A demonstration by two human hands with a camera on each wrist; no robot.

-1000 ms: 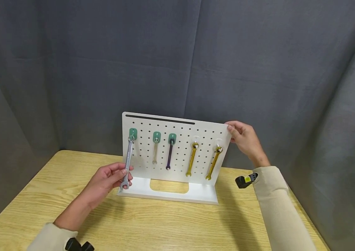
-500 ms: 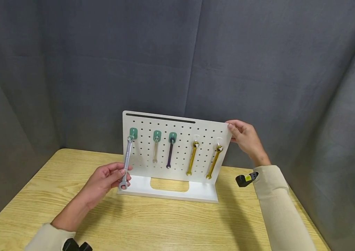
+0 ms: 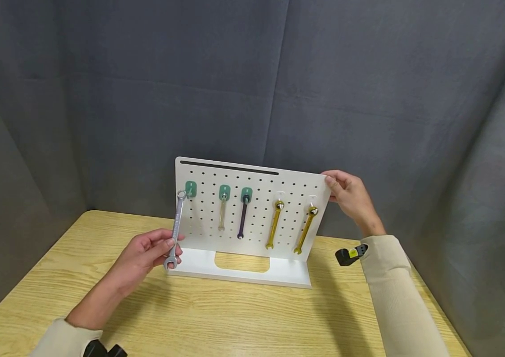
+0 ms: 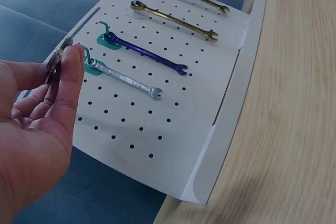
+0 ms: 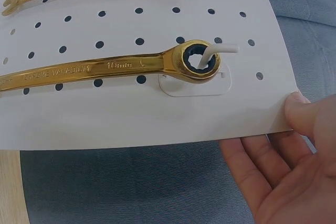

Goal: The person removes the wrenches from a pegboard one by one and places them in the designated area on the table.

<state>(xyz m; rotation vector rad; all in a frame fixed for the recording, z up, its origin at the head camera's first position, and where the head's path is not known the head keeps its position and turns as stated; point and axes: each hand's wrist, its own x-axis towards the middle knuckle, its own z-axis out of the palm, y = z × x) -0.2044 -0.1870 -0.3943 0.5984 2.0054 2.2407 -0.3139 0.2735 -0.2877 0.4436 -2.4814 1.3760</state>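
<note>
My left hand (image 3: 147, 253) pinches a silver combination wrench (image 3: 176, 223) near its open end, thumb in front. The wrench stands nearly upright, its ring end just left of the leftmost green hook (image 3: 191, 189); whether they touch I cannot tell. In the left wrist view, the fingers hide most of this wrench. With thumb in front and fingers behind, my right hand (image 3: 350, 196) grips the upper right edge of a white pegboard (image 3: 207, 238). A small silver wrench (image 4: 126, 80), a purple wrench (image 4: 147, 53) and two gold wrenches (image 3: 274, 225) hang on the board's other hooks.
The pegboard's white base (image 3: 194, 265) rests on a wooden table (image 3: 234, 317). Grey curtains (image 3: 181, 89) stand behind and at both sides. The gold wrench nearest my right hand hangs on a white hook (image 5: 220, 48) that juts out from the board.
My left hand has moved slightly left with the silver wrench, whose ring end has shifted left from in front of the leftmost green hook. My right hand keeps its grip on the board.
</note>
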